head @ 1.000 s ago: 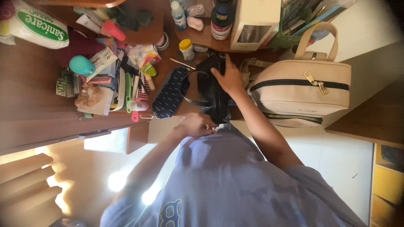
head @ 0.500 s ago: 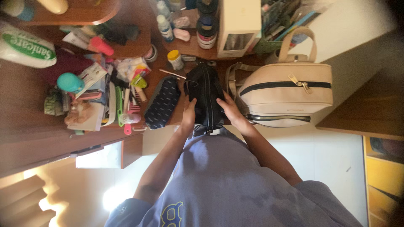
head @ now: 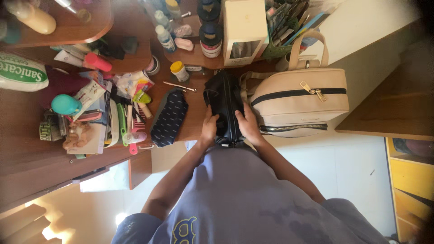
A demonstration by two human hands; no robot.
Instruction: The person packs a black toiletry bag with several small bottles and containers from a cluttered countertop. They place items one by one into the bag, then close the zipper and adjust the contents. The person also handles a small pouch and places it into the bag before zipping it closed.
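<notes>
At far left on the wooden counter (head: pixel 27 113) lies a white packet (head: pixel 18 72) with a green label, and beside it a teal-capped bottle (head: pixel 66 104) tops a heap of tubes, combs and papers. A pink tube (head: pixel 97 62) sits above the heap on a raised shelf (head: pixel 135 56). Toward the middle, a navy dotted pouch (head: pixel 168 117) lies flat near the counter's front edge, with a yellow-capped jar (head: pixel 179 71) standing behind it.

At centre, a black bag (head: pixel 224 106) stands on its narrow side at the counter's front edge, just in front of the person's grey shirt (head: pixel 244 194). The left hand (head: pixel 209 125) presses flat against the bag's left flank, fingers together and curled onto the leather. The right hand (head: pixel 248 124) clasps the opposite flank, fingers laid close together along it, so the bag is squeezed between the two palms.

Behind the bag, a white box (head: pixel 242 29) and dark-lidded jars (head: pixel 211 38) crowd a corner shelf. To the right, touching the black bag's side, a beige backpack (head: pixel 300 101) lies on the counter with its handle pointing away and a gold zip pull showing. A white wall (head: pixel 361 31) and tiled floor (head: pixel 357 176) fill the right side.
</notes>
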